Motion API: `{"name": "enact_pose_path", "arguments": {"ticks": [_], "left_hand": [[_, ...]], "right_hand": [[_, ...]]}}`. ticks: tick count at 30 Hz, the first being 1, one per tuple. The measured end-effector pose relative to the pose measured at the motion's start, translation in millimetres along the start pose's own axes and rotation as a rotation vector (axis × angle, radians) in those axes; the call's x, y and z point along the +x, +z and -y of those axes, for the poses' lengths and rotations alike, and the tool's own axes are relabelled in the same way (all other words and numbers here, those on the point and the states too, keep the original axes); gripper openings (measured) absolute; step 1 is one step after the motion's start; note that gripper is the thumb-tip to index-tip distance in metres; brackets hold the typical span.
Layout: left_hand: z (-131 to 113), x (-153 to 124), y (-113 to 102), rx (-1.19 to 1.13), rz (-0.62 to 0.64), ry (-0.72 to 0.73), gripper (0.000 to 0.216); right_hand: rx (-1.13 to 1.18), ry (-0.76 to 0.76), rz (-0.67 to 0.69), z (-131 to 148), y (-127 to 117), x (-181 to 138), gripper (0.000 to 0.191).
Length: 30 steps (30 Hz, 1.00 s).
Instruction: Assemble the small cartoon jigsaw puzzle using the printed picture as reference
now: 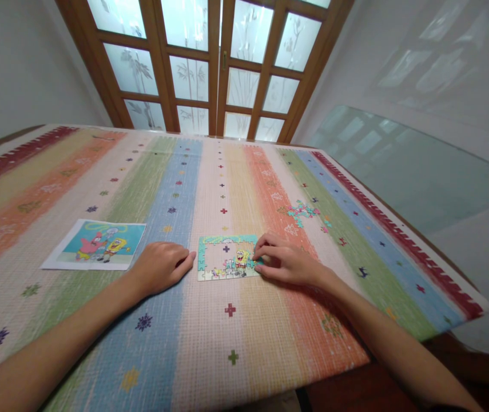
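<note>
A partly assembled jigsaw puzzle (202, 258) lies flat on the striped tablecloth, its border joined and a yellow cartoon figure at its right side. The upper middle of the frame shows bare cloth. My right hand (285, 258) is at the puzzle's right edge, thumb and fingers pinched on a small puzzle piece (258, 261) mostly hidden by the fingertips. Just left of the puzzle, my left hand (162, 264) rests on the cloth with its fingers loosely curled in and nothing visible in them. A printed reference picture (102, 245) of cartoon figures lies beyond the left hand.
Loose puzzle pieces (302, 212) lie in a cluster at the right, with a few more beside them. The striped tablecloth (210, 343) covers the table. Wood-framed glass doors (218, 68) stand behind it, and a pale glass panel (398, 154) leans along the right wall.
</note>
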<state>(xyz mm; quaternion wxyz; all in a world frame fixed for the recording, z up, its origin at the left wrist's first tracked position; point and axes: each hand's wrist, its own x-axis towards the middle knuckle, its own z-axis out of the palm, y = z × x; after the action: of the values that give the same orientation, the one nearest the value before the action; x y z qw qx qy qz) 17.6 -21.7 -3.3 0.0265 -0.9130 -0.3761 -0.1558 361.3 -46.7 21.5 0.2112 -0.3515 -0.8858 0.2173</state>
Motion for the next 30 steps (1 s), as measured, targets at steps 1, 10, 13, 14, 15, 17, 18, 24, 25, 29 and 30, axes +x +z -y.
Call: {"name": "enact_pose_path", "arguments": {"ticks": [1,10,13,14,15,17,18,24,25,29,30], "left_hand": [[0.0,0.2,-0.1,-0.003,0.001,0.002,0.056],[-1.7,1.7,-3.0,-0.033,0.016,-0.018,0.053],[-1.6,1.2,-2.3,-0.033,0.017,-0.015,0.053],[-1.4,1.0,-1.9,-0.033,0.017,-0.014,0.053],[-1.2,1.0,-1.6,-0.034,0.018,-0.013,0.053],[-0.8,1.1,-1.3,-0.040,0.019,-0.011,0.052],[-0.8,1.3,-1.4,-0.042,0.020,-0.009,0.052],[-1.8,2.3,-3.4,-0.035,0.009,-0.008,0.053],[-1.9,2.3,-3.8,-0.037,0.008,-0.009,0.053],[-1.7,2.0,-4.0,-0.035,0.017,-0.012,0.053],[-1.6,1.9,-3.9,-0.038,0.017,-0.013,0.053]], "right_hand": [[-0.004,-0.002,-0.007,-0.1,0.2,0.1,0.009],[-0.034,0.023,-0.022,2.6,-1.9,1.1,0.012],[-0.028,0.013,-0.035,2.5,0.8,1.4,0.012],[-0.027,0.009,-0.041,2.3,2.1,1.6,0.012],[-0.029,0.006,-0.043,1.9,3.4,1.7,0.013],[-0.035,-0.001,-0.045,1.1,5.5,1.8,0.015],[-0.036,-0.005,-0.045,0.7,6.2,1.8,0.015],[-0.028,0.016,-0.047,-0.9,6.7,1.3,0.015],[-0.029,0.021,-0.049,-0.9,6.7,1.3,0.014],[-0.031,0.019,-0.060,-0.4,7.1,1.3,0.013],[-0.035,0.024,-0.064,-0.2,7.1,1.4,0.011]]}}
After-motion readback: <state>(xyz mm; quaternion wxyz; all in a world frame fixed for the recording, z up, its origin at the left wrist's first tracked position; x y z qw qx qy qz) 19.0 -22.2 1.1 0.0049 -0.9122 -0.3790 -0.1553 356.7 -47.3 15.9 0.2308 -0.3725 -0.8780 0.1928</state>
